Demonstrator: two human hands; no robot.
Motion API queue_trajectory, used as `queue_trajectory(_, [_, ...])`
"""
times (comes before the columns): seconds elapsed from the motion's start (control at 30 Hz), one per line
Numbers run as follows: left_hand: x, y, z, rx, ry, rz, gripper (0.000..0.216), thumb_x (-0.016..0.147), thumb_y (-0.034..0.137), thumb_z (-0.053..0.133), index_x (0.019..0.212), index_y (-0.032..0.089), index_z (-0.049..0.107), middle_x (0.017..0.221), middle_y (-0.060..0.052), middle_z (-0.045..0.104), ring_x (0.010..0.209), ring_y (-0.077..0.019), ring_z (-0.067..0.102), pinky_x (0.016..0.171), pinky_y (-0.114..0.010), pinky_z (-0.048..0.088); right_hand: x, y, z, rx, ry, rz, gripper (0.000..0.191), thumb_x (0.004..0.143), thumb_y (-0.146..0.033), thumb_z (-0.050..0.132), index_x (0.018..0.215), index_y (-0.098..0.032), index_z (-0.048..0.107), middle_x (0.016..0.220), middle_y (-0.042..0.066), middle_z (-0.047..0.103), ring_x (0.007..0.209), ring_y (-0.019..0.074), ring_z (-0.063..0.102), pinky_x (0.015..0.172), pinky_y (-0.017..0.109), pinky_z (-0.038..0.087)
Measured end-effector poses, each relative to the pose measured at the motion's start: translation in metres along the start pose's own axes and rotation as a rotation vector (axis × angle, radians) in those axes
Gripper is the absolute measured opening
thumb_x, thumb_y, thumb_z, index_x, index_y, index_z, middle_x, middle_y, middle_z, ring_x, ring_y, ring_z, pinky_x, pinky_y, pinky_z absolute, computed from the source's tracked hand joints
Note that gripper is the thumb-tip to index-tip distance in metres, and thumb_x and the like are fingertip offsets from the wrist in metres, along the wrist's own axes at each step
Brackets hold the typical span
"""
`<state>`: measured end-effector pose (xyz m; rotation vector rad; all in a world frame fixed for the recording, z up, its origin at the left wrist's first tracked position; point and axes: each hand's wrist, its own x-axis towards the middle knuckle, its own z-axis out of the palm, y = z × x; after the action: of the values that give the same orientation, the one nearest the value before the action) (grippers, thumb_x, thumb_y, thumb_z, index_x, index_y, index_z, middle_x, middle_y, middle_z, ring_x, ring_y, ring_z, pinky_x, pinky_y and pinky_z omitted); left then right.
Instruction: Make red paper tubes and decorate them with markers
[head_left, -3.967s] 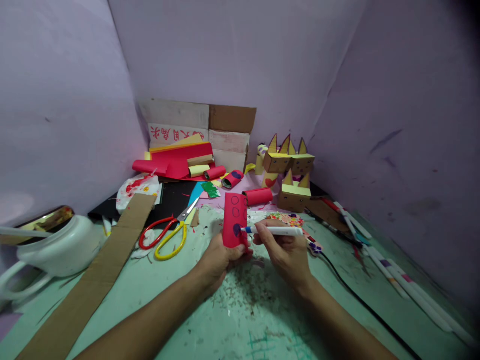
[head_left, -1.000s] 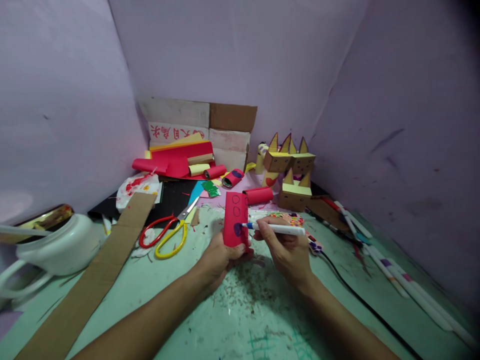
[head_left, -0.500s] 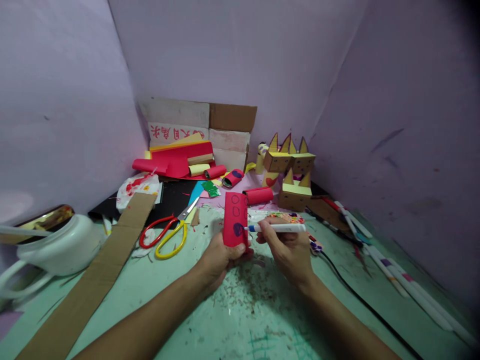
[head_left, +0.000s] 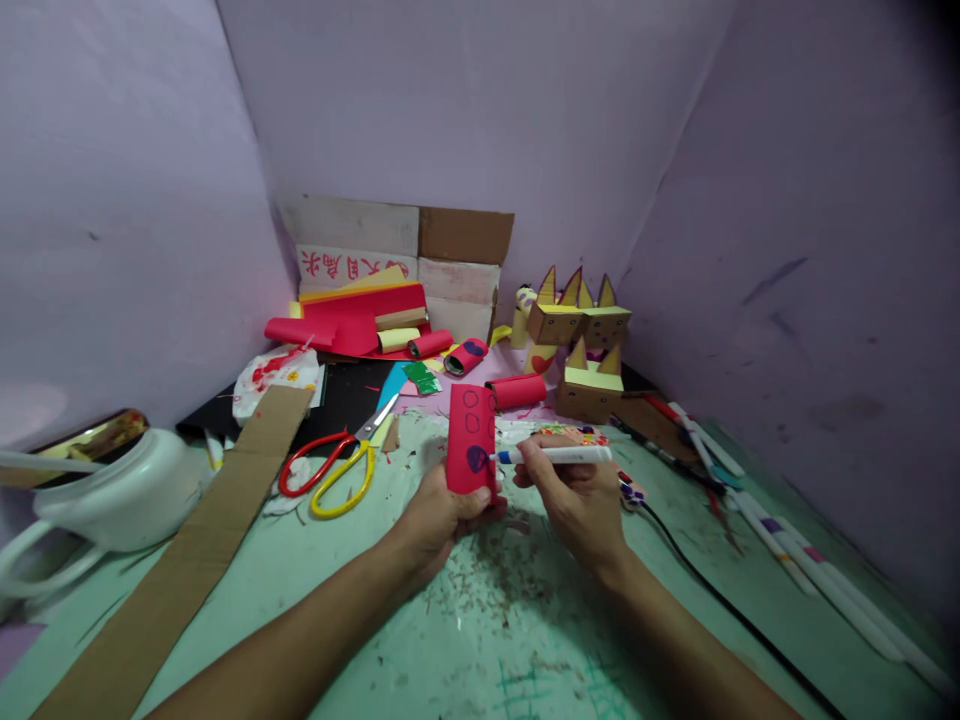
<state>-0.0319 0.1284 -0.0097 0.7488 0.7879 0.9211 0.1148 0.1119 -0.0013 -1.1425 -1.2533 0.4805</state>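
Note:
My left hand (head_left: pixel 442 512) is closed round the lower end of a red paper-covered tube (head_left: pixel 463 441), which stands roughly upright. Drawn on the tube's face are dark circle outlines near the top and a filled dark purple-blue heart-like shape lower down. A white marker (head_left: pixel 559 456) with a blue collar lies in the closed fingers of my right hand (head_left: pixel 577 495). Its tip points left and meets the tube beside the filled shape. Behind the tube another red roll (head_left: pixel 517 391) lies on its side.
Scissors (head_left: pixel 343 455) with red and yellow handles lie left of my hands, beside a long cardboard strip (head_left: pixel 217 520). A white teapot-like vessel (head_left: pixel 135 495) stands far left. Cardboard boxes with pointed ears (head_left: pixel 590 390) stand behind. Several markers (head_left: pixel 817 575) and a black cable (head_left: pixel 720 605) lie right.
The dark shape on the red tube looks more evenly filled in than before. Both hands keep nearly the same place, with the marker tip still at the tube.

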Motion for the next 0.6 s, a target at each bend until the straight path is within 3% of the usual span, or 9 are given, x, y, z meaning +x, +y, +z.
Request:
queue_trajectory(0.4, [0.0, -0.0027, -0.0018, -0.004, -0.031, 0.01, 0.045, 0.05, 0.021, 0.089, 0.088, 0.015, 0.065, 0.08, -0.003, 0.069, 0.074, -0.0164, 0.064, 0.078, -0.032, 0.055, -0.0037, -0.0018, -0.0014, -0.01, -0.064, -0.018, 0.023, 0.084, -0.033, 0.063, 0.069, -0.017, 0.069, 0.051, 0.001, 0.066, 0.045, 0.0159, 0.064, 0.043, 0.023, 0.049])
queue_trajectory(0.6, [-0.0001, 0.0008, 0.0001, -0.01, -0.015, 0.004, 0.048, 0.044, 0.023, 0.091, 0.085, 0.015, 0.066, 0.078, -0.003, 0.068, 0.075, -0.017, 0.063, 0.077, -0.032, 0.055, -0.0018, 0.0018, 0.0003, 0.032, -0.005, -0.003, 0.021, 0.084, -0.035, 0.065, 0.077, -0.016, 0.07, 0.054, 0.002, 0.068, 0.047, 0.017, 0.066, 0.045, 0.024, 0.052])
